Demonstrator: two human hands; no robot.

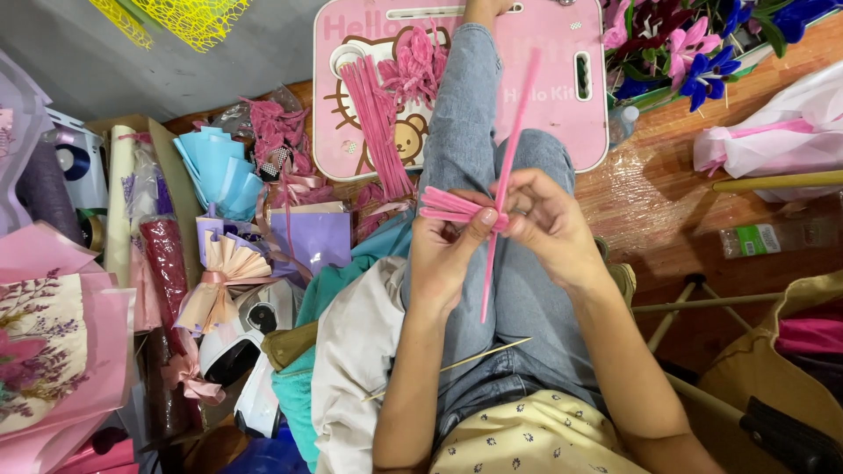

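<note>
Centrally, landmark: pink lap tray (562, 114), lying beyond the knees.
Long stem: pink pipe cleaner (507, 167), near-upright axis, top over the tray, lower end toward the lap.
Folded bundle: pink loops (446, 207), just below the tray, crosswise, pointing left.
Left hand (443, 254): clamped on the loops, thumb pressing where they cross the stem.
Right hand (549, 224): pinched on the stem, touching the left; equally near.
Spare pieces: pipe cleaner pile (386, 114) on the tray's left half.
Room: open lap below; flowers (694, 53) right of the tray, wrapping clutter left.
</note>
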